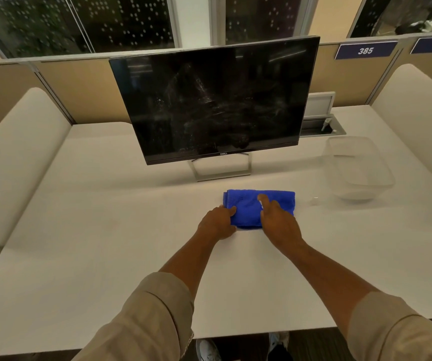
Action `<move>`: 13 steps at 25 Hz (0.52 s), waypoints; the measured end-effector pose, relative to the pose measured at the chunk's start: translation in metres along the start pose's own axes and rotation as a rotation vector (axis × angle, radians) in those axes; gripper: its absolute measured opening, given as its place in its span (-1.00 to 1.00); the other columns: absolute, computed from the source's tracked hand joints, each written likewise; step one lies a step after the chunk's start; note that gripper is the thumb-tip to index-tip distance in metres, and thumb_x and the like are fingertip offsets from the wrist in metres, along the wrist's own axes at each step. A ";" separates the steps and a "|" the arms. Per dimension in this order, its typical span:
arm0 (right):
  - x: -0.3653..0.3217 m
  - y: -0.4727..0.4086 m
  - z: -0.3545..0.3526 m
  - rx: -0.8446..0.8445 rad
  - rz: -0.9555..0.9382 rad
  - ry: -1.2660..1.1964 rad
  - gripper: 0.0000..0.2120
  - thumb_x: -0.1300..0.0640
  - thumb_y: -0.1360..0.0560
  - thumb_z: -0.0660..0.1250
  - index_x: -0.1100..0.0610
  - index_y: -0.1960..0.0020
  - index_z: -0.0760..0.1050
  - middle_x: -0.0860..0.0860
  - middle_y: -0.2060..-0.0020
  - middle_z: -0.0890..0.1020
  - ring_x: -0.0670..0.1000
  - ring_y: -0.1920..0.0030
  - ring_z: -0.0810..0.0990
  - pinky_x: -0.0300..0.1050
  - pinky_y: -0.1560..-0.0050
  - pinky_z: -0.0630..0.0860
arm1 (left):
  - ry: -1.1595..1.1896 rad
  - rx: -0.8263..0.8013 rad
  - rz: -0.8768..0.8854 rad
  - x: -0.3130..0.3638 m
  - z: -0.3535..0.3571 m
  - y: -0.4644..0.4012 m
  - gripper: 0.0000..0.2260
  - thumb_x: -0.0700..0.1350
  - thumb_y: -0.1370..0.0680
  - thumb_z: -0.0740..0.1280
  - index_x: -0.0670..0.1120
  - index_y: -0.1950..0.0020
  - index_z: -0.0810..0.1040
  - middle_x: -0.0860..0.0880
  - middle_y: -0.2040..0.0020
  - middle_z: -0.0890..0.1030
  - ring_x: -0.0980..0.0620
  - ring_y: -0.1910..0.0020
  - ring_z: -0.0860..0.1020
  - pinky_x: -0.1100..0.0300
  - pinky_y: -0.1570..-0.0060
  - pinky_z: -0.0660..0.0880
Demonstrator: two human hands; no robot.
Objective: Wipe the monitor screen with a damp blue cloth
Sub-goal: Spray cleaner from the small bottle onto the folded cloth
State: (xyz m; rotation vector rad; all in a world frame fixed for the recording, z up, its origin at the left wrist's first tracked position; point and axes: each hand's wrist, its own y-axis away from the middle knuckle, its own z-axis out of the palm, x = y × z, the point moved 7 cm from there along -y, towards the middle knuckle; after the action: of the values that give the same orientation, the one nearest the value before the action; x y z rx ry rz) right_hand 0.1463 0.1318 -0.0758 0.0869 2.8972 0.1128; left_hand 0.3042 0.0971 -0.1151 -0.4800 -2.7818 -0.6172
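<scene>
A folded blue cloth (248,204) lies flat on the white desk (105,243), just in front of the monitor's stand (221,170). The black monitor (214,100) is off and its screen shows smears and streaks in the middle. My left hand (217,222) grips the cloth's near left corner with thumb on top. My right hand (277,220) rests on top of the cloth's right half, index finger stretched forward over it. Both hands touch the cloth on the desk.
A clear plastic tub (358,170) stands on the desk to the right of the cloth, with a few water drops (313,198) beside it. A cable hatch (321,126) sits behind the monitor at right. Padded partitions flank both sides.
</scene>
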 end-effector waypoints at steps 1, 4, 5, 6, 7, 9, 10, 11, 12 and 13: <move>-0.011 -0.003 0.004 -0.017 -0.028 0.021 -0.50 0.15 -0.62 0.11 0.01 -0.52 0.07 0.09 0.01 0.51 0.05 0.24 0.58 0.00 0.27 0.60 | 0.008 0.012 0.004 0.000 -0.002 0.001 -0.49 0.06 -0.57 0.30 -0.02 -0.47 0.27 -0.14 -0.28 0.49 -0.10 -0.18 0.53 0.05 -0.21 0.49; -0.027 -0.016 0.002 -0.029 -0.046 0.075 -0.48 0.16 -0.62 0.13 -0.01 -0.52 0.04 0.10 0.00 0.50 0.02 0.30 0.57 -0.09 0.41 0.52 | 0.035 0.016 -0.002 -0.002 -0.002 0.002 -0.51 0.05 -0.57 0.32 -0.04 -0.45 0.29 -0.14 -0.23 0.54 -0.09 -0.13 0.55 0.07 -0.18 0.50; -0.025 -0.021 -0.005 -0.002 -0.037 0.070 -0.50 0.17 -0.61 0.13 -0.01 -0.50 0.07 0.10 0.03 0.51 0.01 0.34 0.54 -0.11 0.46 0.48 | 0.042 0.011 -0.004 -0.003 -0.002 0.002 -0.50 0.05 -0.56 0.32 -0.05 -0.45 0.29 -0.14 -0.23 0.53 -0.09 -0.14 0.55 0.07 -0.18 0.50; -0.019 -0.024 -0.012 0.029 -0.021 0.060 -0.53 0.18 -0.61 0.12 -0.01 -0.47 0.11 0.09 0.07 0.51 0.00 0.37 0.52 -0.10 0.48 0.49 | 0.045 0.005 -0.003 -0.003 -0.001 0.002 -0.49 0.06 -0.56 0.32 -0.05 -0.46 0.27 -0.14 -0.24 0.52 -0.09 -0.16 0.54 0.07 -0.20 0.49; -0.010 -0.027 -0.019 0.058 -0.001 0.058 -0.56 0.19 -0.61 0.12 -0.01 -0.45 0.13 0.09 0.10 0.51 0.00 0.38 0.52 -0.08 0.46 0.51 | 0.041 -0.003 0.004 -0.003 -0.001 0.002 -0.47 0.06 -0.56 0.32 -0.04 -0.48 0.25 -0.15 -0.27 0.50 -0.10 -0.19 0.53 0.06 -0.22 0.48; 0.015 -0.028 -0.031 0.114 0.048 0.070 -0.59 0.19 -0.61 0.10 0.01 -0.42 0.15 0.08 0.14 0.49 0.00 0.39 0.49 -0.09 0.46 0.46 | 0.009 -0.019 0.019 -0.003 0.000 0.001 -0.44 0.06 -0.57 0.31 -0.01 -0.52 0.20 -0.15 -0.34 0.44 -0.13 -0.25 0.48 0.05 -0.25 0.44; 0.028 -0.028 -0.035 0.133 0.072 0.076 -0.60 0.20 -0.60 0.10 0.02 -0.41 0.16 0.08 0.16 0.48 0.00 0.41 0.48 -0.11 0.47 0.41 | -0.003 -0.020 0.020 -0.003 -0.001 0.001 -0.43 0.06 -0.57 0.30 0.00 -0.52 0.19 -0.15 -0.35 0.42 -0.13 -0.27 0.47 0.06 -0.25 0.42; 0.040 -0.026 -0.037 0.142 0.095 0.081 -0.61 0.20 -0.60 0.10 0.02 -0.40 0.16 0.08 0.17 0.47 -0.01 0.42 0.47 -0.13 0.48 0.37 | -0.010 -0.021 0.015 -0.003 -0.002 0.000 -0.44 0.05 -0.57 0.30 0.01 -0.53 0.19 -0.15 -0.36 0.42 -0.13 -0.27 0.47 0.06 -0.24 0.41; 0.048 -0.024 -0.038 0.142 0.114 0.084 -0.61 0.19 -0.60 0.11 0.03 -0.41 0.16 0.08 0.18 0.47 -0.01 0.43 0.47 -0.14 0.48 0.37 | -0.014 -0.021 0.008 -0.003 -0.002 -0.001 -0.44 0.05 -0.57 0.29 0.01 -0.53 0.20 -0.15 -0.36 0.42 -0.13 -0.28 0.46 0.06 -0.25 0.41; 0.054 -0.020 -0.036 0.135 0.126 0.085 -0.60 0.19 -0.60 0.11 0.03 -0.42 0.15 0.08 0.17 0.47 0.00 0.41 0.49 -0.13 0.46 0.40 | -0.021 -0.023 0.001 -0.003 -0.002 -0.002 -0.44 0.06 -0.57 0.29 0.01 -0.53 0.20 -0.15 -0.37 0.42 -0.13 -0.29 0.46 0.05 -0.26 0.41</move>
State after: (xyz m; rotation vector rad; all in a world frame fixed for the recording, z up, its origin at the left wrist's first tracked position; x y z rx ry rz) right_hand 0.0844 0.1130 -0.0548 0.2962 2.9804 -0.0588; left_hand 0.3065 0.0933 -0.1150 -0.4957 -2.7970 -0.6477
